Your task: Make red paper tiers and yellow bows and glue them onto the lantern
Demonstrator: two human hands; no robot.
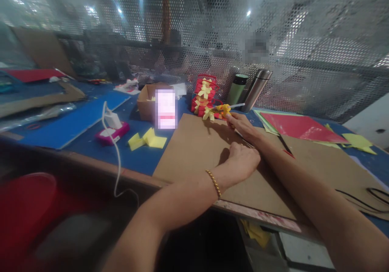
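My right hand [241, 125] is closed round a small yellow glue gun [224, 109], with a pale glue stick jutting from its back. The gun's tip points left, beside a red paper craft [204, 96] with cream-yellow paper flowers that stands at the back of the cardboard sheet [188, 150]. My left hand [243, 162], with a gold bead bracelet at the wrist, is curled just above the cardboard, close under my right forearm. Its fingertips are turned away, so whatever they hold is hidden. A thin shiny strip shows between the two hands.
Folded yellow paper [148, 139], a purple power socket [112, 133] with a white charger and cable, a lit phone [166, 109] and an open box [146, 102] are left. Behind stand green [237, 89] and steel [257, 90] flasks. Red sheets [304, 127] lie right.
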